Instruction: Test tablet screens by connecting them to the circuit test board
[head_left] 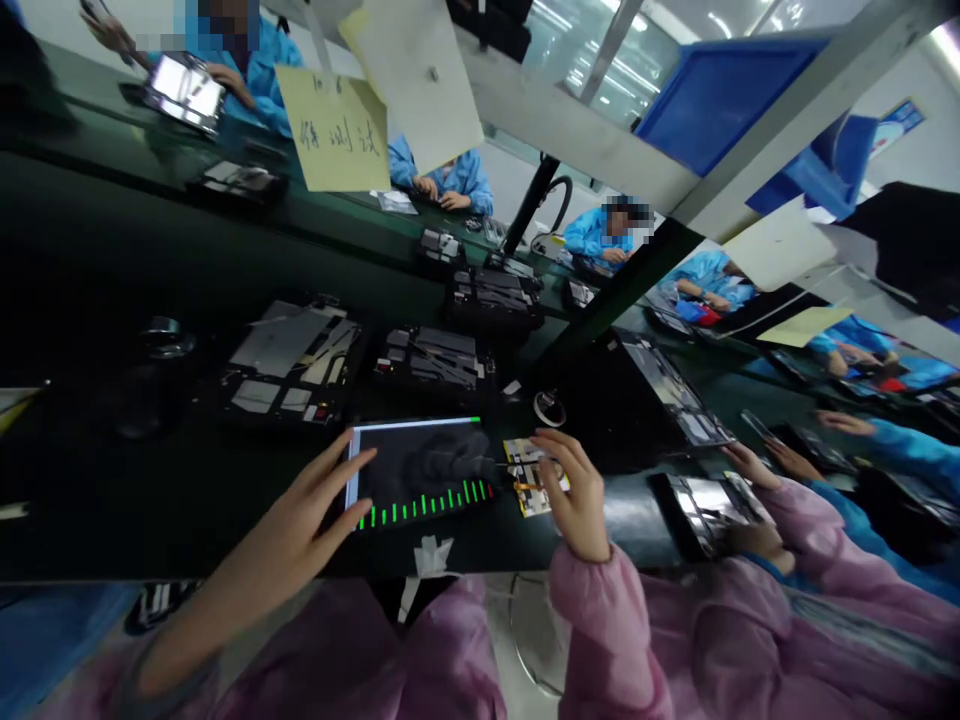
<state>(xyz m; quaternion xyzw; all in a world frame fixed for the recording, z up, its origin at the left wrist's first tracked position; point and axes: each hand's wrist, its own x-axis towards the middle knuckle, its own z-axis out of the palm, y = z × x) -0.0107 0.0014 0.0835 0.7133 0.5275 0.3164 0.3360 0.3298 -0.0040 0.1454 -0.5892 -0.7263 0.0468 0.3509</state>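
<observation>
A lit tablet screen [427, 465] lies flat on the dark bench in front of me. It shows a dark picture with a row of green bars along its lower edge and a white strip at the left. My left hand [319, 510] is open, its spread fingers lying over the screen's left edge. Right of the screen is a small yellow-edged circuit board [531, 500], with a thin dark strip between the two. Over this board my right hand [574, 490] is bent with fingers apart; whether the fingertips touch a small part there is unclear.
Opened devices with exposed inner parts [296, 355] and more stacked units [431, 355] stand behind the screen. A roll of tape [550, 407] lies near the dark post. White tape [433, 555] sits at the bench edge. A co-worker's pink sleeve [814, 520] is close on the right.
</observation>
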